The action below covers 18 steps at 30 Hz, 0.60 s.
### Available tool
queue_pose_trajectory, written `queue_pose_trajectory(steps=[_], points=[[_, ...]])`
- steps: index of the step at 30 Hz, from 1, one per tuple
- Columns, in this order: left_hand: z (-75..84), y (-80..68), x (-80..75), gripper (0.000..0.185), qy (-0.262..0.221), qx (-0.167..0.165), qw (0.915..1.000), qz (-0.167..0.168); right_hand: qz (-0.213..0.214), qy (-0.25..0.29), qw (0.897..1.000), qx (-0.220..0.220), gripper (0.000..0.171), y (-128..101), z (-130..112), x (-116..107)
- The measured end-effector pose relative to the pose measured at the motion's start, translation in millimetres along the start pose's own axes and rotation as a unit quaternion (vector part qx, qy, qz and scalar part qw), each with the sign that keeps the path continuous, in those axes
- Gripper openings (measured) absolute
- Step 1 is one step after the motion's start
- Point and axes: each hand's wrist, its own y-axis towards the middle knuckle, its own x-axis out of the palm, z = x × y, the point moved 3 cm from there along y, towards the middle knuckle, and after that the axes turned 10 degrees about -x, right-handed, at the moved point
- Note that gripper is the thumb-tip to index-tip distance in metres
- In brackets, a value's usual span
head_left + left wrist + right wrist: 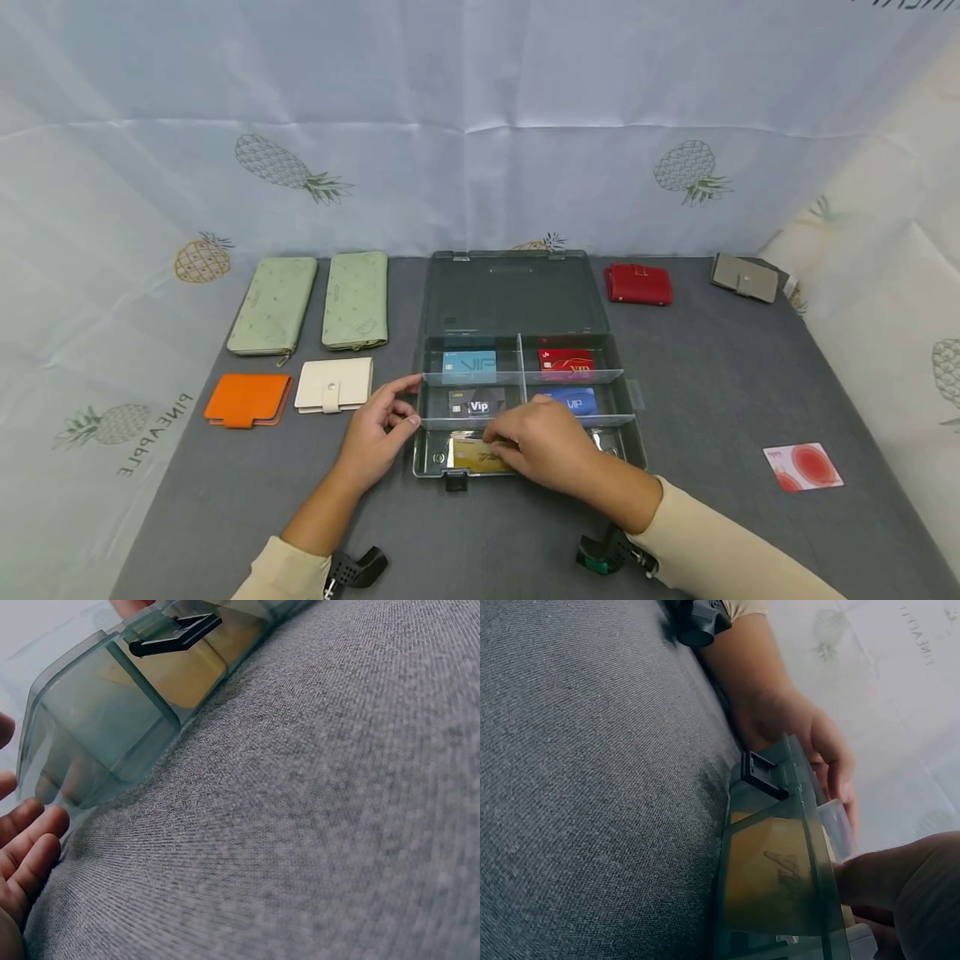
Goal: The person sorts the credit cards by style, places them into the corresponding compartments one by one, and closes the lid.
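your right hand (551, 442) lies over the nearest compartment of the clear divided box (525, 317), fingers curled down onto the gold card (472, 457) at its 9 o'clock side. the fingertips sit on the card's right end, which looks like a pinching grip, though the head view hides the thumb and the right wrist view shows only the knuckles beside the card, so whether the card is truly pinched or just pressed cannot be told for sure. the gold card lies flat in that front compartment, its long axis running 9 to 3 o'clock, parallel to the box's front wall, with its free end pointing to 9 o'clock toward the black latch (454, 481).

your left hand (375, 433) rests at the box's front left corner, at 9 o'clock from the card, fingers relaxed and touching the wall, holding nothing. of the two, the right hand is the one on the card; the left is just beside it, outside the box.

behind the gold card, at 12 o'clock, sit a dark vip card (477, 403), a blue card (576, 403), a light blue card (468, 364) and a red card (566, 362), each in its own compartment. on the grey tabletop (712, 392) lie two green wallets (311, 302), an orange wallet (247, 398), a cream wallet (334, 384), a red wallet (638, 284), a grey wallet (746, 277) and a loose red-and-white card (802, 467) at 3 o'clock.
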Motion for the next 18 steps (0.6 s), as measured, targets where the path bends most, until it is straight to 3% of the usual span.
queue_pose_trajectory(steps=[9,14,18], points=[[0.0,-0.9,0.0,0.057,0.002,-0.007,1.0,0.0,-0.009,0.055,0.998,0.007,0.032,-11.4,2.4,-5.6],[-0.1,-1.0,0.2,0.057,0.001,-0.013,0.9999,-0.001,0.046,0.122,0.991,0.021,0.034,-28.0,7.6,-13.2],[0.0,-1.1,0.4,0.057,0.003,-0.013,0.9999,-0.001,0.097,0.137,0.985,0.048,0.035,-45.3,14.8,-22.0]])
